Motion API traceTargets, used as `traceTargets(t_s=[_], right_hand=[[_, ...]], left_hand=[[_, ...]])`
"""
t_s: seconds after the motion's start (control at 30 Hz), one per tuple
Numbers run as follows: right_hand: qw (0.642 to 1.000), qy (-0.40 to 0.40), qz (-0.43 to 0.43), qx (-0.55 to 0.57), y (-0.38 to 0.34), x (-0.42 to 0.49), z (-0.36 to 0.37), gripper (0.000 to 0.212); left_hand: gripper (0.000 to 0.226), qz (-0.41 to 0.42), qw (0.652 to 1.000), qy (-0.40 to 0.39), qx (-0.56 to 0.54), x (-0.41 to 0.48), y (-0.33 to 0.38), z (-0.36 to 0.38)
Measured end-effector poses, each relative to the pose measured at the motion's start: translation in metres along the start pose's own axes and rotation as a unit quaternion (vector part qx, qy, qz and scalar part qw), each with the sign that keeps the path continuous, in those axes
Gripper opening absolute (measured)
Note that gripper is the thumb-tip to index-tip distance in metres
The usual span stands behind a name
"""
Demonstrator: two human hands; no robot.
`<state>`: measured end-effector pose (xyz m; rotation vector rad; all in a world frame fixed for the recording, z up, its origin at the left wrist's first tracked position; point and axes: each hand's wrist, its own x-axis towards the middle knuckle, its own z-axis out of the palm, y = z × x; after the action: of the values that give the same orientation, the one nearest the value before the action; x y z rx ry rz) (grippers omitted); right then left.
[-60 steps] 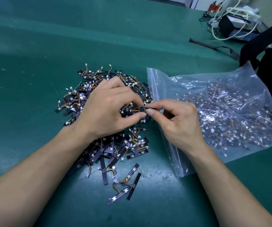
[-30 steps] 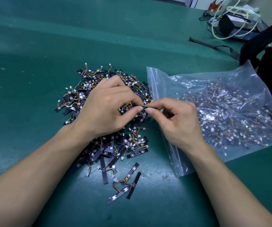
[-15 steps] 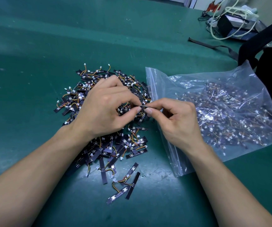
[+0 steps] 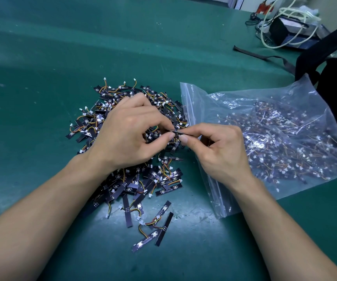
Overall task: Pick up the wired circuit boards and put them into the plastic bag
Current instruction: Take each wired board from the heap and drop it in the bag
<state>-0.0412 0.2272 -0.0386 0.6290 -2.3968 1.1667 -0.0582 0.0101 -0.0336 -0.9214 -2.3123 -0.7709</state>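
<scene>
Black and thin, one wired circuit board point(image 4: 175, 131) is pinched by thumb and forefinger of the left hand point(image 4: 130, 136) and right hand point(image 4: 221, 152) over the loose board heap point(image 4: 159, 180), seemingly mid-pick; next it needs sliding into the clear plastic bag point(image 4: 190, 94) beside.

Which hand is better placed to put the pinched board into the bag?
Probably the right hand: both it and the left hand pinch the board, but it lies over the zip edge of the bag.
</scene>
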Motion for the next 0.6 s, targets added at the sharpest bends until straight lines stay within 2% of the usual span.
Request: traceTargets(t_s=[0.2, 0.47, 0.6], right_hand=[[1.0, 0.002, 0.022, 0.003, -0.0029, -0.0001, 0.0016, 0.011], [1.0, -0.003, -0.006, -0.002, -0.001, 0.0008, -0.0006, 0.003], [1.0, 0.0, 0.017, 0.003, -0.0026, 0.0002, 0.0007, 0.003]], left_hand=[[0.01, -0.001, 1.0, -0.001, 0.012, 0.0006, 0.0006, 0.0009], [0.012, 0.005, 1.0, -0.01, -0.009, -0.0003, -0.0002, 0.0001], [0.01, 0.003, 1.0, -0.011, 0.001, 0.0004, 0.0, 0.0002]])
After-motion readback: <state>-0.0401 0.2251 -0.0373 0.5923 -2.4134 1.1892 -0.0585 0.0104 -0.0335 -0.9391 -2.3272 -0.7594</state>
